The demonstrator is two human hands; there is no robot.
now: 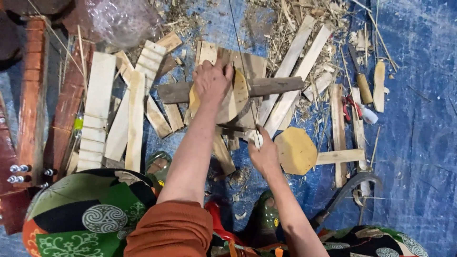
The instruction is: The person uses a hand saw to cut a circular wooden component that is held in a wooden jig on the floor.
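My left hand (212, 81) presses flat on a round wooden disc (238, 95) that rests on a dark wooden bar (276, 86) and a plywood board (252, 64). My right hand (264, 154) grips a thin tool handle (254, 138) whose long slender blade or rod runs up across the disc. A second, octagonal wooden piece (296, 151) lies on the blue tarp just right of my right hand.
Pale wooden slats (97, 109) lie scattered at left, more slats (297, 71) at upper right among shavings. A knife with wooden handle (364, 85), red-handled pliers (350, 107) and a curved sickle (352, 185) lie at right. Blue tarp (419, 143) covers the ground.
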